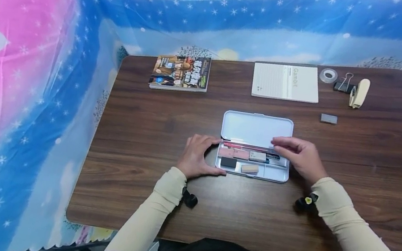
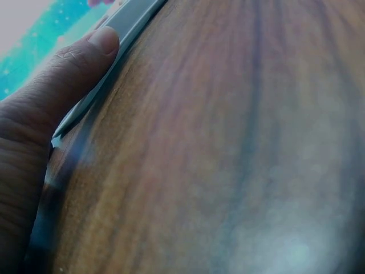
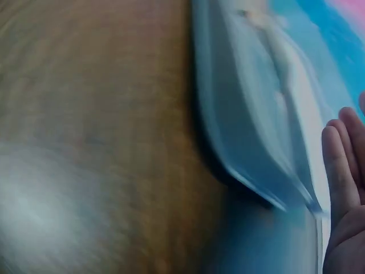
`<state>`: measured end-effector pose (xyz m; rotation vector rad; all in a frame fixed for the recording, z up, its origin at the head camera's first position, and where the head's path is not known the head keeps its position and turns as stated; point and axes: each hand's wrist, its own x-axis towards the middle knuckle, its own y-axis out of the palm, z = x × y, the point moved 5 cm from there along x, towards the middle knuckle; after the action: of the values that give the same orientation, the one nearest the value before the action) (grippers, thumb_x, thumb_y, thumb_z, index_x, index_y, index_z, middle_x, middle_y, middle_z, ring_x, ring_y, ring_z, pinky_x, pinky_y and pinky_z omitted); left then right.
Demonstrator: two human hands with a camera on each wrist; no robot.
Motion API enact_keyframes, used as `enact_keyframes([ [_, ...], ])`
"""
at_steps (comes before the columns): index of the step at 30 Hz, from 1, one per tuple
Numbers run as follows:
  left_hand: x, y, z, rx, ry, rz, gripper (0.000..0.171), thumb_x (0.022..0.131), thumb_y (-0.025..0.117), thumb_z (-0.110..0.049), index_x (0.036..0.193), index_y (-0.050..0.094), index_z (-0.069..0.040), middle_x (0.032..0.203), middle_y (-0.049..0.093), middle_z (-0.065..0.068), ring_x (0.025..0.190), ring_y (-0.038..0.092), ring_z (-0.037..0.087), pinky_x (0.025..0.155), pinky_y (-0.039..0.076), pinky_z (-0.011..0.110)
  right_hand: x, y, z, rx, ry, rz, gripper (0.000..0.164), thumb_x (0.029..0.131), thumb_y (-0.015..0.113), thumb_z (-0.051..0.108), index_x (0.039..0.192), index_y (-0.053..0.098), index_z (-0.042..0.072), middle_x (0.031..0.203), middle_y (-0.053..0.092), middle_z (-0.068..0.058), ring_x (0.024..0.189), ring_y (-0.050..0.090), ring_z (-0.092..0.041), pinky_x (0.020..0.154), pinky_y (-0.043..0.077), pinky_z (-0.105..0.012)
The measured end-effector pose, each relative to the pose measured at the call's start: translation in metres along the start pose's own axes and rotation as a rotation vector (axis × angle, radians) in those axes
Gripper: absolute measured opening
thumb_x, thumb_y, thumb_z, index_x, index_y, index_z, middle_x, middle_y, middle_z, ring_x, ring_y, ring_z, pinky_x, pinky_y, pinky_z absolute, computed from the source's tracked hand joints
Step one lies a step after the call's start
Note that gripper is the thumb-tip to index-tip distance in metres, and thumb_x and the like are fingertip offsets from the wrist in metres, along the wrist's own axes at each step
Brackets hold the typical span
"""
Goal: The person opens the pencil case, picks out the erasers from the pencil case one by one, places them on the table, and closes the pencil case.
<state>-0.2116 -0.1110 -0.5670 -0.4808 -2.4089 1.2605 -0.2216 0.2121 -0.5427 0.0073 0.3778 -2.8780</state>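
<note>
A white metal pencil case (image 1: 275, 174) lies on the table with its lid (image 1: 257, 128) raised back. Inside are a red pen (image 1: 233, 145), pink blocks (image 1: 226, 152), a white block (image 1: 258, 156), a black block (image 1: 228, 162) and a beige eraser (image 1: 250, 168). My left hand (image 1: 197, 156) holds the case's left end, thumb along the near edge and fingers at the far side. In the left wrist view the thumb (image 2: 85, 60) rests against the case wall. Over the case's right part hovers my right hand (image 1: 300, 155), its fingers (image 3: 339, 162) fairly straight and holding nothing visible.
Behind the case lie a comic-style book (image 1: 180, 72) and a notepad (image 1: 285, 82). At the back right are a tape roll (image 1: 328, 75), a black binder clip (image 1: 344, 87), a cream stapler (image 1: 359, 93) and a small grey block (image 1: 328, 119). Patterned cloth (image 1: 211, 19) surrounds the table.
</note>
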Motion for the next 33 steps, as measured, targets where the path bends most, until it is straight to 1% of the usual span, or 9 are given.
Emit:
enact_keyframes([
  [3, 0.000, -0.001, 0.001, 0.007, 0.001, 0.003, 0.097, 0.062, 0.097, -0.061, 0.141, 0.064, -0.016, 0.137, 0.065, 0.004, 0.125, 0.054, 0.025, 0.100, 0.038, 0.049, 0.000, 0.015, 0.000, -0.131, -0.020, 0.070, 0.025, 0.099, 0.077, 0.014, 0.123, 0.078, 0.008, 0.121, 0.076, -0.008, 0.107, 0.070, -0.006, 0.089, 0.053, -0.017],
  [7, 0.001, 0.000, 0.001, 0.002, 0.003, 0.005, 0.097, 0.062, 0.097, -0.061, 0.142, 0.063, -0.016, 0.137, 0.065, 0.004, 0.125, 0.054, 0.025, 0.101, 0.038, 0.049, -0.002, 0.024, 0.000, -0.223, -0.073, 0.122, 0.027, 0.095, 0.080, 0.011, 0.122, 0.078, 0.008, 0.117, 0.078, -0.009, 0.098, 0.073, -0.009, 0.082, 0.054, -0.016],
  [11, 0.001, -0.001, 0.001, -0.007, 0.001, -0.005, 0.097, 0.062, 0.098, -0.059, 0.142, 0.063, -0.017, 0.137, 0.066, 0.004, 0.126, 0.054, 0.026, 0.101, 0.038, 0.050, -0.001, 0.030, 0.003, -0.313, -0.130, 0.143, 0.030, 0.091, 0.085, 0.012, 0.121, 0.079, 0.009, 0.112, 0.078, -0.007, 0.091, 0.071, -0.013, 0.079, 0.053, -0.018],
  [15, 0.000, -0.002, 0.001, -0.001, -0.001, -0.001, 0.098, 0.062, 0.098, -0.060, 0.143, 0.063, -0.018, 0.138, 0.065, 0.004, 0.126, 0.054, 0.026, 0.100, 0.038, 0.050, -0.002, 0.032, 0.004, -0.381, -0.139, 0.147, 0.032, 0.089, 0.086, 0.011, 0.121, 0.079, 0.011, 0.110, 0.078, -0.004, 0.090, 0.069, -0.013, 0.080, 0.053, -0.022],
  [19, 0.000, -0.001, 0.000, 0.002, -0.002, 0.001, 0.097, 0.062, 0.098, -0.060, 0.143, 0.062, -0.019, 0.138, 0.065, 0.004, 0.126, 0.054, 0.026, 0.100, 0.038, 0.050, -0.002, 0.033, 0.002, -0.378, -0.137, 0.139, 0.032, 0.090, 0.085, 0.009, 0.121, 0.079, 0.011, 0.111, 0.078, -0.004, 0.090, 0.068, -0.014, 0.079, 0.053, -0.022],
  [23, 0.001, -0.002, -0.001, 0.009, -0.001, -0.002, 0.097, 0.062, 0.097, -0.061, 0.143, 0.063, -0.018, 0.138, 0.065, 0.004, 0.125, 0.054, 0.026, 0.100, 0.038, 0.049, -0.002, 0.034, 0.001, -0.353, -0.136, 0.135, 0.032, 0.091, 0.084, 0.008, 0.121, 0.079, 0.012, 0.112, 0.077, -0.003, 0.091, 0.068, -0.014, 0.080, 0.052, -0.019],
  [26, 0.001, -0.002, 0.000, 0.013, -0.002, -0.003, 0.097, 0.062, 0.097, -0.061, 0.142, 0.063, -0.018, 0.138, 0.065, 0.004, 0.125, 0.054, 0.025, 0.100, 0.038, 0.049, -0.003, 0.034, 0.000, -0.320, -0.117, 0.136, 0.031, 0.091, 0.084, 0.007, 0.122, 0.079, 0.013, 0.114, 0.077, -0.002, 0.092, 0.069, -0.014, 0.082, 0.052, -0.018],
  [30, 0.001, -0.002, 0.000, 0.008, -0.003, -0.001, 0.097, 0.062, 0.097, -0.061, 0.142, 0.063, -0.019, 0.138, 0.065, 0.003, 0.125, 0.054, 0.025, 0.100, 0.039, 0.049, -0.004, 0.033, -0.002, -0.267, -0.098, 0.133, 0.030, 0.092, 0.082, 0.006, 0.121, 0.078, 0.011, 0.116, 0.077, -0.005, 0.094, 0.071, -0.015, 0.083, 0.053, -0.018],
  [33, 0.000, -0.001, 0.000, 0.005, -0.006, 0.001, 0.097, 0.063, 0.097, -0.061, 0.142, 0.063, -0.019, 0.138, 0.065, 0.003, 0.125, 0.054, 0.025, 0.100, 0.039, 0.049, -0.005, 0.032, -0.003, -0.247, -0.091, 0.128, 0.029, 0.092, 0.082, 0.005, 0.121, 0.078, 0.009, 0.116, 0.077, -0.007, 0.094, 0.071, -0.014, 0.083, 0.053, -0.017],
])
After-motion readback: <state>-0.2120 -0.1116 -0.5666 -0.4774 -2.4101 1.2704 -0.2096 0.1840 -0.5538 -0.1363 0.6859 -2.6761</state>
